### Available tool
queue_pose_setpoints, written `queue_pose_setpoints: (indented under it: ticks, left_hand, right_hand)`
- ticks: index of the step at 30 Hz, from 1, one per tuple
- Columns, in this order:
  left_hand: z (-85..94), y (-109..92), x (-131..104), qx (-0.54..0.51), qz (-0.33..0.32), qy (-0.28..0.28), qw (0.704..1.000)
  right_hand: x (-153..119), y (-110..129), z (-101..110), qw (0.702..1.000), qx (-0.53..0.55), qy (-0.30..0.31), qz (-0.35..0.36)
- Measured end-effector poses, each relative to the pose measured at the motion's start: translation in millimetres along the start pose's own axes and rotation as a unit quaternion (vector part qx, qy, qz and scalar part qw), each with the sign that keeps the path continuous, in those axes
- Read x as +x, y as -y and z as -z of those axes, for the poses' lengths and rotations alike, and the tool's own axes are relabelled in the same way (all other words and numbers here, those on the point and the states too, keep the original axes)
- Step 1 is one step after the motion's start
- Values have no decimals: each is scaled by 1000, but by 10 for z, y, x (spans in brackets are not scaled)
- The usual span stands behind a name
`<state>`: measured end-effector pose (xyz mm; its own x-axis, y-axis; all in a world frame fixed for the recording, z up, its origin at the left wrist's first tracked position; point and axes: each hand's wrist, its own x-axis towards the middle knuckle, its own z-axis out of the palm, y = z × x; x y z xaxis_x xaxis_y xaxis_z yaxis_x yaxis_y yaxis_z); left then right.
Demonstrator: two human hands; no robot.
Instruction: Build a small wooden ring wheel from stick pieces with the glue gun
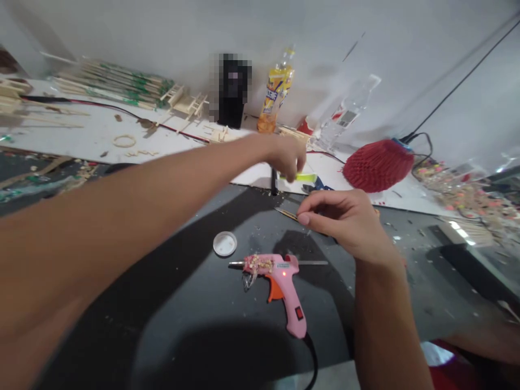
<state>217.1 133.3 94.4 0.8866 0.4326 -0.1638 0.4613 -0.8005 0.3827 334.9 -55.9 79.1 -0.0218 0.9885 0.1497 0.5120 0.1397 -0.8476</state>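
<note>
My left hand [286, 156] reaches across to the white strip at the back, its fingers curled downward. Just below its fingertips lie a yellow-green strip [305, 177] and a black stick-like tool [274, 181]; whatever it pinches is hidden. My right hand [345, 221] is closed, thumb and forefinger together, low over the dark table. A slender gold-coloured pointed tool [286, 213] shows beside its fingertips; I cannot tell whether the hand grips it. Nearer to me lies a pink glue gun [289, 287] with its light lit and a glue stick in its back.
A round white lid [225, 244] lies left of the glue gun. Blue-handled pliers [320, 184] and a red ribbed lampshade [379, 165] are beyond my right hand. A drink bottle [276, 95], a clear bottle [345, 114] and wooden stick models [184, 104] stand along the wall.
</note>
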Motion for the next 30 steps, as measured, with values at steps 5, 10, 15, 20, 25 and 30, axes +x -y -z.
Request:
queue_pose_setpoints:
  ticks: [5, 10, 15, 20, 25, 30]
  left_hand:
    - [403, 316, -986, -94, 78, -211, 970]
    - [93, 468, -2194, -135, 207, -362, 899]
    - [-550, 529, -2979, -160, 322, -355, 863]
    - [-934, 415, -3232, -117, 366, -280, 880]
    - [-1144, 273, -3183, 35, 379, -193, 904]
    - [-1356, 196, -3126, 144, 411, -121, 892]
  right_hand:
    - [27, -29, -19, 1000, -6, -8, 9]
    - [37, -47, -18, 1000, 1, -29, 7]
    - [26, -122, 50, 996, 26, -85, 8]
    - [17, -232, 109, 992, 41, -117, 17]
    - [6, -260, 119, 993, 30, -116, 19]
    - [4, -253, 112, 993, 20, -119, 17]
